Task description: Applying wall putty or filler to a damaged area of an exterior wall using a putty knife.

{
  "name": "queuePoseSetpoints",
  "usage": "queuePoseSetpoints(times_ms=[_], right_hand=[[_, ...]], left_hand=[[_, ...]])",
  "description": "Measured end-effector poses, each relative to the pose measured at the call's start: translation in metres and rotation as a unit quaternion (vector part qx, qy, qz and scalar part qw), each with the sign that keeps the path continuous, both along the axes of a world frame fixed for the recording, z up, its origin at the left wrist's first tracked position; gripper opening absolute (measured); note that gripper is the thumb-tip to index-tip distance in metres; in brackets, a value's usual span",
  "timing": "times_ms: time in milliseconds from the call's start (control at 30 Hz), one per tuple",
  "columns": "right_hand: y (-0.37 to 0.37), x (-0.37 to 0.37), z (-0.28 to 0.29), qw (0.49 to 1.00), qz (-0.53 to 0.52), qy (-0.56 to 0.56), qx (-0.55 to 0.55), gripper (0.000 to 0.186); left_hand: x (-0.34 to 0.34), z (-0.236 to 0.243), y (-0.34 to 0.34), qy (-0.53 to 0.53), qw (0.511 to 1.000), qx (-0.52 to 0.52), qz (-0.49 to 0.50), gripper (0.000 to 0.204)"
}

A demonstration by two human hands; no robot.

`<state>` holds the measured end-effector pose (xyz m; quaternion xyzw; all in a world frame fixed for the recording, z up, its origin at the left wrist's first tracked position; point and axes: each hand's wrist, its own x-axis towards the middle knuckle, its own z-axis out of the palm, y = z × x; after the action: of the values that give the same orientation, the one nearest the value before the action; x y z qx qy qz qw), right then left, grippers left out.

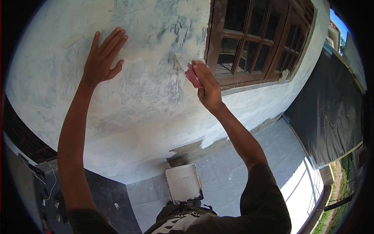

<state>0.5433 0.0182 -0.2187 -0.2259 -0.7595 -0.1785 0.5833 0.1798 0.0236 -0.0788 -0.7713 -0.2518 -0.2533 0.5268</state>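
Note:
My right hand (208,87) grips a putty knife (191,75) by its reddish handle. Its pale, wide blade lies against the patchy white and grey wall (148,78), just left of the window frame. Higher up and to the left, my left hand (103,58) rests flat on the same wall with its fingers stretched and the thumb out to the side. Nothing is in it. Bluish-grey streaks and rough smears cover the plaster between my two hands.
A brown wooden window (249,43) with several panes borders the wall on the right. By my feet on the grey tiled floor (230,160) sits a white-smeared tray (184,181). A black sheet (327,109) hangs at the far right. Dark flooring with a white cable (53,179) lies lower left.

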Motion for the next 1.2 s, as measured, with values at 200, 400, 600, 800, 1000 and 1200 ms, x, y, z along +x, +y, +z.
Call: queuePoseSetpoints(times_ms=[200, 400, 600, 800, 1000, 1200], right_hand=[[0.053, -0.023, 0.007, 0.985, -0.149, -0.071, 0.058, 0.068], [-0.019, -0.037, -0.174, 0.975, -0.025, -0.15, -0.159, 0.063], [-0.061, -0.021, -0.205, 0.944, 0.043, -0.055, -0.322, 0.057], [-0.011, 0.006, -0.024, 0.995, -0.03, 0.065, -0.068, 0.053], [0.038, 0.001, 0.069, 0.989, -0.14, 0.016, 0.047, 0.07], [0.032, -0.043, -0.027, 0.987, -0.149, -0.054, 0.02, 0.071]], left_hand=[[0.007, 0.0, 0.004, 0.002, 1.0, 0.004, -0.004, 0.072], [0.002, 0.002, 0.005, 0.007, 1.0, 0.015, -0.015, 0.07], [0.004, 0.001, 0.007, 0.027, 0.999, 0.037, 0.004, 0.064], [0.027, -0.029, -0.001, -0.075, 0.996, 0.031, 0.044, 0.062], [0.043, -0.081, 0.004, -0.1, 0.994, -0.047, -0.006, 0.062], [0.041, -0.098, 0.012, -0.099, 0.993, -0.055, -0.022, 0.063]])
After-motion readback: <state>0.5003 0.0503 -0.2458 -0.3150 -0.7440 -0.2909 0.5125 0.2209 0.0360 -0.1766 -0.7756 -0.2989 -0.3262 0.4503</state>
